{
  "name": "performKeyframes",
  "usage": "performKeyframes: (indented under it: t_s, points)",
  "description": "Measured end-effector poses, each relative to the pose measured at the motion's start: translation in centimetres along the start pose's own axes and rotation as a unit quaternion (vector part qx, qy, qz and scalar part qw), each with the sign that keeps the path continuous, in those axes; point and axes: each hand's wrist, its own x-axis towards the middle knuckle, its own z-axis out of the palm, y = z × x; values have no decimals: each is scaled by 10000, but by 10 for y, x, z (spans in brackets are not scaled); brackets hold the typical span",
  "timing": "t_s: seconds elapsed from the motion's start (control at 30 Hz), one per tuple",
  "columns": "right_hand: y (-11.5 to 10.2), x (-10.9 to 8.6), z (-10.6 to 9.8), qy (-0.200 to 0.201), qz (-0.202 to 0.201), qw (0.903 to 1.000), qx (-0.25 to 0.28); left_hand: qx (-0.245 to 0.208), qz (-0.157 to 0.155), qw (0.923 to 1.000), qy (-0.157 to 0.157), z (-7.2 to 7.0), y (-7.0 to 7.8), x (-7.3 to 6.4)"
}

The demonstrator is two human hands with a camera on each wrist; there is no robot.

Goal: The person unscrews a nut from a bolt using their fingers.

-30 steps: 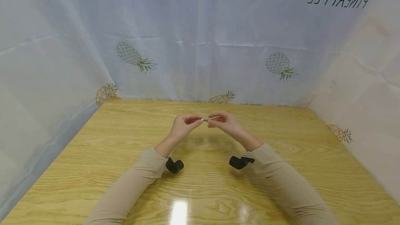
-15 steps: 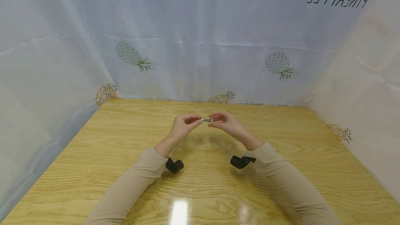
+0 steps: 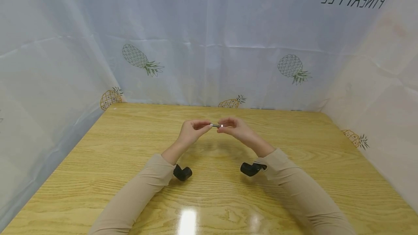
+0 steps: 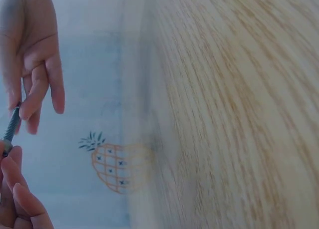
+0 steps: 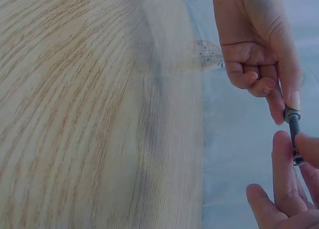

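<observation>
A short metal bolt (image 3: 216,125) is held level between the two hands, raised over the table. My left hand (image 3: 189,130) pinches it at the head end, where the right wrist view shows a wider collar (image 5: 293,115) on the bolt (image 5: 294,128). My right hand (image 3: 239,130) has thumb and forefinger around its other end. A small shiny ring (image 5: 298,159), like a nut, shows there by the right thumb (image 5: 308,148). In the left wrist view the thread (image 4: 12,121) lies bare between both sets of fingertips.
A wood-grain table (image 3: 209,191) lies under the hands. A white curtain (image 3: 202,46) with pineapple prints hangs behind it and at both sides. Black wrist devices (image 3: 183,173) stick out under both beige sleeves (image 3: 140,191).
The right fingers have spread slightly and shifted at the bolt's end, which now shows with a bright glint. The left hand and the bolt have stayed in place.
</observation>
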Motion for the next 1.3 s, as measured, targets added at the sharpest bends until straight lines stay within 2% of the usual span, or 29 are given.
performKeyframes:
  t_s: [0.33,0.57,0.67,0.97,1.2,1.3]
  points:
    - [1,0,-3,-221,196,9995,131,2,-40,10000,-6,0,1,-1]
    - [1,-1,-2,-96,-59,9999,40,-4,-27,10000,-11,0,0,0]
    - [1,0,-3,-146,-46,9999,36,-6,-32,10000,-13,0,0,1]
    - [2,3,-3,-331,300,9990,92,-20,42,10000,-21,0,-1,0]
    - [1,0,-3,-198,-53,9998,88,-42,-26,10000,-16,0,0,0]
    - [0,-1,-3,-174,26,9998,9,-83,-58,9999,-26,0,-1,0]
